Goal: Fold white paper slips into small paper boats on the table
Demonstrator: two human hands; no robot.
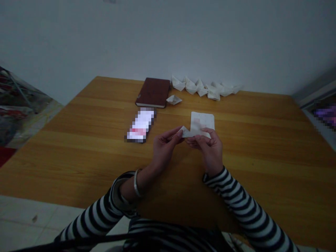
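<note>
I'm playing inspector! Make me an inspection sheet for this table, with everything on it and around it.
surface: wooden table, honey-coloured, with a striped grain
things in hand: folded white paper, with faint pink marks, held up above the table
clutter: brown notebook; row of paper boats by the wall; single paper boat; blurred pink-and-white item
hands: left hand and right hand both pinch the paper with their fingers; silver bangle on left wrist
cables: nothing seen
surroundings: white wall; tiled floor
</note>
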